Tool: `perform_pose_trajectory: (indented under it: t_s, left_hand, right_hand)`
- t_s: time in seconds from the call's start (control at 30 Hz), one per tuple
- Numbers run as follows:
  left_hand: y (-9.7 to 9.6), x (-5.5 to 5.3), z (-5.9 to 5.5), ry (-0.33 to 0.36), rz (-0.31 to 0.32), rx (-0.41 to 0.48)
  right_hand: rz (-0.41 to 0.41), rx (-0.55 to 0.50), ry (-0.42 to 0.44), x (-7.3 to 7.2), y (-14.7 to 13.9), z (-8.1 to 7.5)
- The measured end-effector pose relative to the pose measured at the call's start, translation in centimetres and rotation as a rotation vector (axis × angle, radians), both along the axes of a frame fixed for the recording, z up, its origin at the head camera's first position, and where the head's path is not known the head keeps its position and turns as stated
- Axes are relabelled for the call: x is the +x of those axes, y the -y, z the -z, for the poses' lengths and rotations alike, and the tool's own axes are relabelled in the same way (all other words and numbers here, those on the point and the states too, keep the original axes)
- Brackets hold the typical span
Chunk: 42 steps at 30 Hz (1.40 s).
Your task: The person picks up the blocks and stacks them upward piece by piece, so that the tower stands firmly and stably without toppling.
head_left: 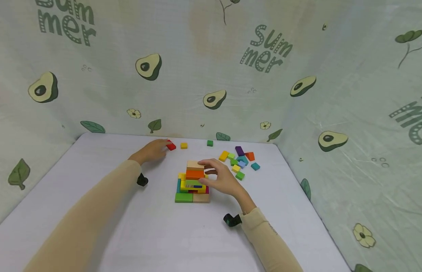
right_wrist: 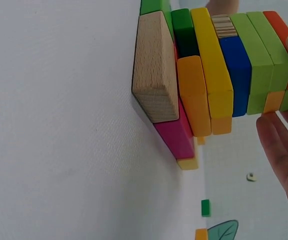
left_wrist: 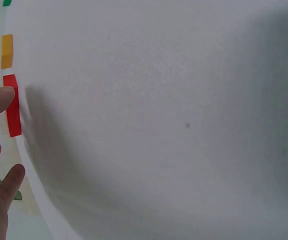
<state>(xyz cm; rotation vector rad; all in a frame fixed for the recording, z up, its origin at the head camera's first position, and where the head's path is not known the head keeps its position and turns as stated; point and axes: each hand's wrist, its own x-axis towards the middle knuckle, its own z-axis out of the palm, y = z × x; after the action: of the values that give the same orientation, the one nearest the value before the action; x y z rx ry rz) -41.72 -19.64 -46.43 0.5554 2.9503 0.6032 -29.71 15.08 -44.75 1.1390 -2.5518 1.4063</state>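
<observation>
At the back of the table my left hand (head_left: 154, 150) pinches a red block (head_left: 171, 145). In the left wrist view the thumb (left_wrist: 3, 98) lies over the red block's near face, and the other fingers spread below. A layered tower of coloured wooden blocks (head_left: 192, 184) stands mid-table, with orange-red blocks (head_left: 195, 174) near its top and a plain wood block (head_left: 195, 165) uppermost. My right hand (head_left: 221, 177) curves around the tower's upper right side. Its thumb overlaps the upper layers, while its fingertips are at the tower's side and the top block.
Behind the tower lie a yellow block (head_left: 184, 146) and a green block (head_left: 210, 143). Several loose blocks, including a purple one (head_left: 239, 151), are scattered at the back right. A printed cloth wall (head_left: 183, 113) rises behind the white table (head_left: 156, 234).
</observation>
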Motion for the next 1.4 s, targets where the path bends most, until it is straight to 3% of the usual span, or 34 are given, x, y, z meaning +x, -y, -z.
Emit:
perform_pose_trajectory:
  t_s: [0.23,0.43,0.63,0.83,1.0,1.4]
  left_hand:
    - [0.0,-0.4,0.9,0.068,0.001,-0.059]
    - [0.0,-0.4,1.1,-0.013,0.051,-0.055]
    - [0.3,-0.4,1.2,-0.068,0.055,-0.029]
    - [0.8,-0.2,1.4,-0.069,0.054,-0.001]
    - [1.2,-0.2,1.4,-0.087,0.065,-0.029]
    - [1.1,1.5,0.8,-0.085,0.032,-0.008]
  right_hand:
    - [-0.005,-0.009,-0.005,0.0,0.1,0.1]
    - [0.003,-0.009,-0.005,-0.1,0.0,0.1]
    - [0.005,-0.007,-0.002,0.0,-0.1,0.1]
    - [0.000,-0.009,0.009,-0.1,0.0,0.1]
    - [0.001,-0.005,0.004,-0.1,0.0,0.1]
    - [0.017,0.008,0.004,0.2,0.1,0.0]
